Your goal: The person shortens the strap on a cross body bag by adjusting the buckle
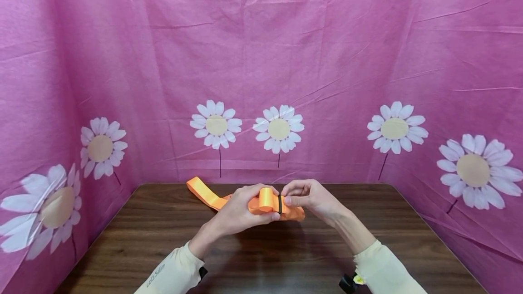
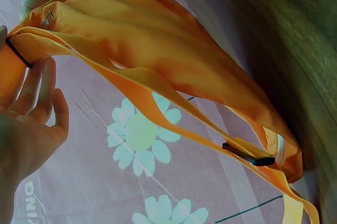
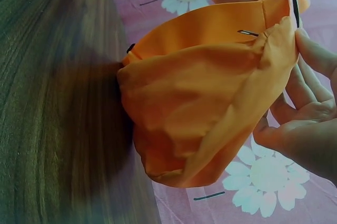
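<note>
An orange waist bag (image 3: 184, 108) hangs between the two hands, just above the wooden table. My left hand (image 1: 239, 212) holds a looped part of its orange strap (image 1: 266, 199), thumb on the near edge and fingers on the far one. Around the strap, between the hands, sits a narrow black band (image 1: 280, 205). My right hand (image 1: 316, 198) pinches the strap end just right of this band, with fingers bent. In the left wrist view, a black buckle (image 2: 247, 155) sits on the strap toward the bag's other end. The strap's loose loop (image 1: 200, 189) stretches out to the left.
The dark wooden table (image 1: 163, 235) lies under the hands. A pink cloth (image 1: 343, 67) with printed white daisies stands behind and on both sides of it. Black wrist devices (image 1: 348, 283) show at the sleeves.
</note>
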The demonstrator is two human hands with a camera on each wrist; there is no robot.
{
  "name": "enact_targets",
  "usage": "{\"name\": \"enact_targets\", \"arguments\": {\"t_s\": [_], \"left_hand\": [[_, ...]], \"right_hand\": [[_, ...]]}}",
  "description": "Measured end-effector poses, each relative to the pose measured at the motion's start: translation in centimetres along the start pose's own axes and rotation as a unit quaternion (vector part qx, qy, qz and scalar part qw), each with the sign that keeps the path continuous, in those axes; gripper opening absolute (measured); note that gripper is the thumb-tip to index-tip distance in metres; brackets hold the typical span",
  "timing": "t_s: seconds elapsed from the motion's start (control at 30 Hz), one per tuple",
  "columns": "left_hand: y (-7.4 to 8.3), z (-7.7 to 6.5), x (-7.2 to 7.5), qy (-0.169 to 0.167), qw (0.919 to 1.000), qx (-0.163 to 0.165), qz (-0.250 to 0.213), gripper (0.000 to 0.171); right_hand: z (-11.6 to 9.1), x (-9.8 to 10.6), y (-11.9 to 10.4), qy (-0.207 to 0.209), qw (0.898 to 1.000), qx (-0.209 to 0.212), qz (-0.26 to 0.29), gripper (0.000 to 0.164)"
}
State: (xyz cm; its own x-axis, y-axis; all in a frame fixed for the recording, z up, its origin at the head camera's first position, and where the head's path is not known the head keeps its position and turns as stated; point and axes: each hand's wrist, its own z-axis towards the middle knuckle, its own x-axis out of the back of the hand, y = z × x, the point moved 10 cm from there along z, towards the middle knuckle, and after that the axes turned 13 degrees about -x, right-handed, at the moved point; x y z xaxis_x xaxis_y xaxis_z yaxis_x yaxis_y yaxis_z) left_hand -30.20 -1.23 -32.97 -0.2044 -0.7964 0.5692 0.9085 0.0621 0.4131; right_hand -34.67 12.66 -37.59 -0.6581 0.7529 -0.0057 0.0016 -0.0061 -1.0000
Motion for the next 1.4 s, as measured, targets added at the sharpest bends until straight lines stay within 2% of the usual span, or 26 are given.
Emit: {"name": "enact_targets", "arguments": {"t_s": [0.23, 0.43, 0.57, 0.77, 0.83, 0.93, 1.03, 1.1, 1.2, 1.33, 1.4], "left_hand": [[0.1, -0.2, -0.6, 0.0, 0.9997, -0.004, 0.024, 0.045], [0.2, -0.1, -1.3, 0.002, 0.9998, -0.014, 0.015, 0.046], [0.2, 0.0, -1.4, 0.0, 0.9995, -0.02, 0.025, 0.046], [-0.6, -0.5, -1.3, -0.011, 0.9972, 0.019, 0.071, 0.054], [-0.7, -0.6, -1.1, -0.016, 0.9947, 0.023, 0.099, 0.055], [-0.3, -0.5, -0.8, -0.019, 0.9898, -0.013, 0.141, 0.049], [0.5, -0.4, -0.5, -0.017, 0.9775, -0.065, 0.2, 0.046], [0.7, -0.4, -0.2, -0.012, 0.9719, -0.088, 0.218, 0.046], [0.6, -0.4, 0.2, -0.009, 0.9714, -0.089, 0.22, 0.047], [-0.3, -0.5, 0.8, -0.012, 0.9751, -0.061, 0.213, 0.047], [-0.7, -0.7, 1.1, -0.015, 0.9753, -0.057, 0.213, 0.047]], "right_hand": [[0.0, -0.1, 0.4, 0.002, 1.0, -0.004, -0.002, 0.011], [-0.1, 0.1, 0.7, 0.009, 1.0, -0.017, -0.008, 0.01], [-0.2, 0.2, 0.8, 0.013, 0.999, -0.025, -0.017, 0.01], [-0.3, 0.5, 0.2, 0.032, 0.998, -0.037, -0.027, 0.019], [-0.4, 0.7, 0.0, 0.039, 0.998, -0.038, -0.025, 0.02], [-0.5, 1.1, -0.3, 0.047, 0.998, -0.034, -0.017, 0.019], [-0.6, 1.4, -0.6, 0.048, 0.999, -0.025, -0.003, 0.018], [-0.6, 1.6, -0.7, 0.05, 0.998, -0.02, 0.009, 0.017], [-0.7, 2.0, -1.0, 0.054, 0.998, -0.011, 0.028, 0.015], [-1.1, 2.6, -1.6, 0.064, 0.996, 0.0, 0.058, 0.009], [-1.4, 3.0, -2.0, 0.068, 0.995, 0.007, 0.079, 0.009]]}}
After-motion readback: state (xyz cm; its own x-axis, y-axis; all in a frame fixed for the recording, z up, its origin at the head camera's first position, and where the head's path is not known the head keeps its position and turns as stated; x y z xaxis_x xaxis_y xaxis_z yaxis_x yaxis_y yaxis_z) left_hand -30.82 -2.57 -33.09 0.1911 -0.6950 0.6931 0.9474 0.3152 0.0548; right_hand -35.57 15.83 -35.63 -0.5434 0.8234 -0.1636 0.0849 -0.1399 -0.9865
